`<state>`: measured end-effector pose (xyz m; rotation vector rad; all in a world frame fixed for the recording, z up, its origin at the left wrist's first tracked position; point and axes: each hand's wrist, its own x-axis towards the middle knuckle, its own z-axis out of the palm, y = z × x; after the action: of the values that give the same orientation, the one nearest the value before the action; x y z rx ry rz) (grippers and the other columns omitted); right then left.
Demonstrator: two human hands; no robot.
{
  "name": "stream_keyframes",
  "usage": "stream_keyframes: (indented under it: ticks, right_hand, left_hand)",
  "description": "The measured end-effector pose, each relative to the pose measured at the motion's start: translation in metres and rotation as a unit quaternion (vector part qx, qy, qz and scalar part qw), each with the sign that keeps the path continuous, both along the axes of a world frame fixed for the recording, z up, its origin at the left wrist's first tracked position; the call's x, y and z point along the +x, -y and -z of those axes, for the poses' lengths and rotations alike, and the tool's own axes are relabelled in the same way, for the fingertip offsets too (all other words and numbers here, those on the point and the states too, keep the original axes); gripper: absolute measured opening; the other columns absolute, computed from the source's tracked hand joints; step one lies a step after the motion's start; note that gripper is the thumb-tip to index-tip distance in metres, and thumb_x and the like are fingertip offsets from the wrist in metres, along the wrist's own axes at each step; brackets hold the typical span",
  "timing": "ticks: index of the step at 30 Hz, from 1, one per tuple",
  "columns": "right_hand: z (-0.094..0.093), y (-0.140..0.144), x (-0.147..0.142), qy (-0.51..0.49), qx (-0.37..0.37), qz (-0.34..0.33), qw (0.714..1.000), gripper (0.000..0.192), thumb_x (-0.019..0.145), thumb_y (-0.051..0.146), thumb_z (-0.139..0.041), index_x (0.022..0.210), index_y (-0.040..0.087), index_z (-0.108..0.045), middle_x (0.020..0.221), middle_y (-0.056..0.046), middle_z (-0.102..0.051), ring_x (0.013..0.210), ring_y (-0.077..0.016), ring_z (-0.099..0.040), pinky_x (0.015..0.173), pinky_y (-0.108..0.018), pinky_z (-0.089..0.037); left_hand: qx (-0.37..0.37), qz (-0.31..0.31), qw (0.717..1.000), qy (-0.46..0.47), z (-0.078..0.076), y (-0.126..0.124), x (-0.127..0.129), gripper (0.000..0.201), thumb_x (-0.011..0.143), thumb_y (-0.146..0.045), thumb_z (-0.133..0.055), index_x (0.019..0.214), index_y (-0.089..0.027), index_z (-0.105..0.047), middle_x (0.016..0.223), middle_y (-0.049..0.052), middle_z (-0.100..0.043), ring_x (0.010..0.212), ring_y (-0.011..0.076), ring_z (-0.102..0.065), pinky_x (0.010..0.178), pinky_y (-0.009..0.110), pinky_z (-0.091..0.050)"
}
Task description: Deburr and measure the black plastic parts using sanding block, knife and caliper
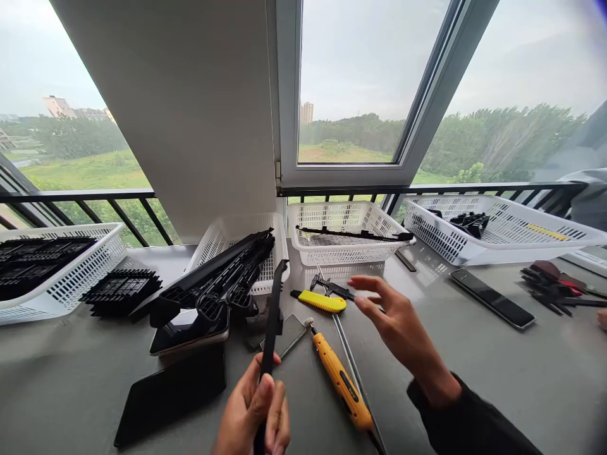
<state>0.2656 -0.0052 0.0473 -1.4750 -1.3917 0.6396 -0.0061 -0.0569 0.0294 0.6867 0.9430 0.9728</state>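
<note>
Left hand: the left hand (pixel 253 411) is gripping the lower end of a long black plastic strip (pixel 274 309), fingers wrapped tightly round it, and is holding it upright near the bottom edge of the view.
Right hand: the right hand (pixel 396 322) is hovering open above the table, fingers spread and slightly curled, holding nothing.
Strip: it is rising from the left hand, its top end reaching up in front of a white basket (pixel 227 243).
Under the right hand: a yellow utility knife (pixel 318 301) and a yellow-handled screwdriver (pixel 339 376) are lying on the grey table (pixel 66 379), just left of the hand.
Beside the strip: a stack of black plastic frames (pixel 213 281) is leaning out of the basket.
Further out: a dark phone (pixel 492 298) is lying well to the right.
</note>
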Motion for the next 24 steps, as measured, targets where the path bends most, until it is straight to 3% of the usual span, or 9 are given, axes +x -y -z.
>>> stream_keyframes:
  ticks: [4,7,10,12,15,17,21,24]
  right_hand:
    - [0.011,-0.073,0.014,0.185,-0.038,-0.017,0.982,0.034,0.095,0.032,-0.063,0.125,0.019,-0.074,0.132,-0.013,-0.076,0.123,-0.0298,-0.069,0.100,-0.042,-0.055]
    - [0.038,-0.097,0.020,0.224,-0.065,-0.006,0.972,0.030,0.084,0.017,-0.069,0.112,0.015,-0.079,0.114,-0.015,-0.080,0.112,-0.0329,-0.071,0.099,-0.045,-0.053]
    - [0.061,-0.096,0.025,0.258,-0.066,0.008,0.964,0.030,0.083,0.017,-0.068,0.110,0.012,-0.079,0.113,-0.018,-0.078,0.113,-0.0373,-0.066,0.101,-0.050,-0.049]
    - [0.067,-0.089,0.027,0.273,-0.059,0.015,0.960,0.028,0.085,0.019,-0.067,0.109,0.013,-0.079,0.113,-0.018,-0.076,0.113,-0.0384,-0.063,0.101,-0.053,-0.048]
    - [0.057,-0.079,0.017,0.281,-0.031,0.020,0.959,0.023,0.092,0.023,-0.061,0.109,0.017,-0.076,0.113,-0.014,-0.074,0.111,-0.0353,-0.062,0.101,-0.051,-0.048]
    - [0.046,-0.070,-0.002,0.271,0.035,0.003,0.962,0.018,0.098,0.024,-0.060,0.109,0.020,-0.073,0.110,-0.012,-0.073,0.109,-0.0335,-0.061,0.098,-0.050,-0.051]
    - [0.038,-0.045,-0.051,0.246,0.121,-0.166,0.947,0.017,0.099,0.014,-0.061,0.111,0.022,-0.070,0.110,-0.009,-0.074,0.107,-0.0292,-0.065,0.094,-0.047,-0.056]
    - [0.047,-0.037,-0.078,0.277,0.153,-0.273,0.908,0.030,0.095,0.007,-0.063,0.116,0.026,-0.073,0.124,-0.009,-0.075,0.120,-0.0302,-0.064,0.100,-0.048,-0.058]
  left_hand:
    - [0.000,0.048,0.991,0.128,-0.023,-0.027,0.005,0.048,0.089,-0.059,-0.080,0.117,-0.021,-0.067,0.049,-0.013,-0.040,0.043,0.0057,-0.037,0.047,0.016,-0.038]
    - [0.021,0.103,0.979,0.172,-0.023,-0.051,0.010,0.035,0.094,-0.052,-0.075,0.109,-0.021,-0.070,0.053,-0.011,-0.043,0.044,0.0067,-0.038,0.043,0.015,-0.037]
    - [0.022,0.151,0.975,0.164,-0.005,-0.068,0.008,0.043,0.092,-0.059,-0.073,0.108,-0.019,-0.071,0.064,-0.004,-0.057,0.049,0.0100,-0.050,0.038,0.015,-0.037]
    - [0.004,0.157,0.977,0.147,0.010,-0.072,0.003,0.047,0.093,-0.062,-0.070,0.113,-0.019,-0.070,0.067,-0.004,-0.058,0.050,0.0101,-0.051,0.039,0.015,-0.040]
    - [0.014,0.161,0.978,0.133,0.027,-0.069,-0.004,0.051,0.098,-0.068,-0.059,0.118,-0.021,-0.068,0.066,-0.005,-0.056,0.045,0.0077,-0.045,0.039,0.016,-0.040]
    - [0.036,0.166,0.975,0.140,0.032,-0.066,-0.006,0.055,0.100,-0.071,-0.050,0.118,-0.022,-0.066,0.065,-0.005,-0.055,0.041,0.0066,-0.042,0.039,0.016,-0.037]
    - [0.038,0.152,0.972,0.174,0.030,-0.063,-0.004,0.056,0.103,-0.072,-0.042,0.111,-0.022,-0.065,0.062,-0.005,-0.057,0.039,0.0071,-0.045,0.040,0.016,-0.039]
    - [0.033,0.125,0.979,0.159,0.029,-0.064,-0.002,0.041,0.100,-0.061,-0.056,0.112,-0.022,-0.063,0.061,-0.004,-0.061,0.040,0.0091,-0.050,0.040,0.017,-0.044]
